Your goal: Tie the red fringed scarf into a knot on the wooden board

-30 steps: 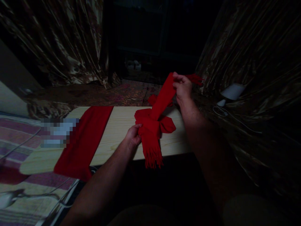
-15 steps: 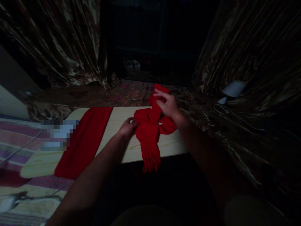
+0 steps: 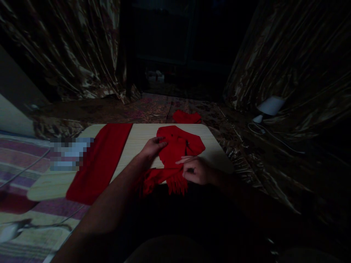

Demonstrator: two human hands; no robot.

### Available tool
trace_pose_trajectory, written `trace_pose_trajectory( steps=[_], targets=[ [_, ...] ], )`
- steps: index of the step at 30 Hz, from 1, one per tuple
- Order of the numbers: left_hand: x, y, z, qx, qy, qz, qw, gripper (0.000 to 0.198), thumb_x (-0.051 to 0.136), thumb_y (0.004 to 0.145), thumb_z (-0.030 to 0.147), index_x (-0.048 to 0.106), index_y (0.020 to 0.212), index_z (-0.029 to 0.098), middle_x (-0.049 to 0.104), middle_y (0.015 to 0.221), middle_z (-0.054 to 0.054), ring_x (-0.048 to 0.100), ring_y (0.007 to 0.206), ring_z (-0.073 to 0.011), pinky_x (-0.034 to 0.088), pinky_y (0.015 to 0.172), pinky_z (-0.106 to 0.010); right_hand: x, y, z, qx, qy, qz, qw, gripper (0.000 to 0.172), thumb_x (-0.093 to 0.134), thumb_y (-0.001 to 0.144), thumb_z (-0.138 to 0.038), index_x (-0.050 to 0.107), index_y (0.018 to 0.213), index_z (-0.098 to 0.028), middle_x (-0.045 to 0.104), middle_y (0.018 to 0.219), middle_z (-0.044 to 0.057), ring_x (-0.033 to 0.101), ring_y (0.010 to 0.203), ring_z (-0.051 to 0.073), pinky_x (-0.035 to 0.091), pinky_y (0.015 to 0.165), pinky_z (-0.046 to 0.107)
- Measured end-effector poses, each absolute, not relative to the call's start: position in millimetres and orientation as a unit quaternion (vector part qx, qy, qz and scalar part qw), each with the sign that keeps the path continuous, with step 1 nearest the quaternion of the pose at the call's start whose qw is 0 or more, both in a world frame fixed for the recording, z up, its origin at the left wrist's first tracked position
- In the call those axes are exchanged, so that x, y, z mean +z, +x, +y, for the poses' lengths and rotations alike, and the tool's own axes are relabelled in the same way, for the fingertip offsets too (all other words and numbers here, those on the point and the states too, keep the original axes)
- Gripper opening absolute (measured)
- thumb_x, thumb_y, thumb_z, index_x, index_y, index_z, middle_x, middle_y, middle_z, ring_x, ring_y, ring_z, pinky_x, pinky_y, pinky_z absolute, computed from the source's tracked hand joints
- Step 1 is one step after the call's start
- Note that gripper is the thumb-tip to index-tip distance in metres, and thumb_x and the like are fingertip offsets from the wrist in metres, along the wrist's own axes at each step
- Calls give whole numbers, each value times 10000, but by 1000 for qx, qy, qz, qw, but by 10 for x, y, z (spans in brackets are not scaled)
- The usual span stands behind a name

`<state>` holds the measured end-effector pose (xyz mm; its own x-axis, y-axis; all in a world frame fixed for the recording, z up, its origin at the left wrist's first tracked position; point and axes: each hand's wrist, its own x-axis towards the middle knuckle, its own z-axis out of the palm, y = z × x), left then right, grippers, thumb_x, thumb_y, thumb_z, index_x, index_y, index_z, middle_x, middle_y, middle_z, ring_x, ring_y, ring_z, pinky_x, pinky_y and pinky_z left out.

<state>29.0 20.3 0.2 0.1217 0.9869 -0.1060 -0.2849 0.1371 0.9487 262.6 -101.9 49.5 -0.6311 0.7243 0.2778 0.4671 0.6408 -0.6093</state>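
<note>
A: Where is the red scarf [image 3: 178, 144] sitting?

B: It is lying bunched into a knotted bundle on the pale table [image 3: 139, 137], right between the two hands. Its fringe [image 3: 177, 184] is hanging off the near edge, just under the right hand [image 3: 196, 171].

A: What is the left hand [image 3: 153, 148] doing?

B: It is resting flat on the bundle's left edge, fingers stretched out and gripping nothing. I judge it is pressing down there so the cloth is not sliding while the other hand is working.

A: And the right one?

B: It is lying over the lower strip of the scarf, just above the fringe, with its fingers bent and pointing toward the left hand. Whether it is pinching the fabric or only smoothing it, I cannot tell; the light is too dim.

A: Anything else around them?

B: Out past the left hand, a second red cloth [image 3: 100, 160] is lying flat in a long band across the table, apart from the bundle. Beyond both hands, off the far edge, a small red piece [image 3: 187, 117] is showing; whether it belongs to the scarf is unclear. Well off past the right hand, a white rounded object [image 3: 270, 106] is sitting on dark patterned fabric.
</note>
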Motion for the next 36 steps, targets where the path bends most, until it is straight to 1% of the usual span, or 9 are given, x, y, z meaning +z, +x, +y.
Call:
trace_pose_trajectory(
  steps=[3, 6, 8, 11, 21, 25, 27, 31, 36],
  targets=[
    [8, 254, 201, 491, 411, 418, 645, 755, 937, 479, 87, 715, 1201, 87, 774, 959, -143, 725, 771, -224, 589, 807, -352, 423, 2586, -876, 180, -476, -784, 356, 203, 619, 875, -299, 745, 1033, -284, 693, 1285, 103, 595, 1295, 272, 418, 1144, 469],
    [3, 214, 217, 457, 454, 420, 639, 941, 919, 456, 77, 625, 1351, 89, 773, 983, -119, 731, 815, -236, 585, 851, -376, 236, 2525, -721, 177, -542, -765, 301, 645, 676, 847, -422, 551, 1453, -237, 398, 1604, 131, 402, 1470, 316, 358, 1194, 497],
    [-20, 191, 255, 453, 480, 431, 615, 976, 900, 484, 107, 577, 1404, 85, 769, 1044, -124, 732, 860, -244, 584, 875, -388, 101, 2490, -582, 191, -541, -783, 241, 770, 661, 857, -476, 448, 1541, -193, 297, 1653, 155, 346, 1500, 338, 339, 1204, 500],
    [-77, 164, 369, 479, 505, 470, 543, 909, 863, 572, 162, 555, 1422, 78, 744, 1158, -155, 729, 937, -261, 582, 903, -404, -40, 2467, -277, 175, -524, -803, 225, 749, 632, 879, -430, 427, 1558, -188, 265, 1667, 141, 308, 1519, 329, 295, 1230, 480],
    [-102, 167, 523, 478, 600, 611, 195, 549, 723, 778, 316, 634, 1276, 103, 660, 1284, -194, 679, 1081, -255, 529, 948, -344, -93, 2433, 370, 90, -494, -802, 324, 539, 574, 887, -247, 598, 1423, -199, 544, 1502, 91, 488, 1396, 236, 355, 1205, 395],
    [35, 203, 202, 403, 624, 655, 139, 316, 556, 894, 419, 675, 1050, 171, 733, 992, -120, 697, 896, -243, 519, 813, -333, -80, 2470, 219, 28, -517, -758, 397, 488, 462, 843, -90, 702, 1254, -196, 705, 1228, 85, 613, 1180, 209, 452, 1100, 345],
    [140, 236, -36, 321, 665, 652, 171, 380, 547, 896, 515, 661, 1053, 189, 743, 942, -113, 703, 850, -259, 500, 751, -331, -70, 2492, 159, 28, -525, -763, 377, 502, 488, 799, -76, 713, 1226, -213, 721, 1134, 74, 649, 1050, 202, 504, 1000, 317],
    [309, 338, -552, 195, 692, 665, 202, 811, 582, 793, 747, 539, 1317, 129, 741, 995, -196, 711, 859, -330, 482, 692, -360, -43, 2490, 108, 17, -527, -787, 321, 506, 562, 829, -175, 656, 1323, -232, 727, 897, 24, 648, 829, 187, 505, 894, 311],
    [227, 459, -944, 235, 753, 551, 271, 825, 696, 794, 412, 394, 1531, 198, 759, 986, -128, 720, 841, -285, 497, 730, -346, -6, 2468, 88, 15, -543, -784, 301, 536, 585, 881, -291, 572, 1413, -222, 739, 869, 10, 649, 784, 182, 480, 880, 316]
  ],
)
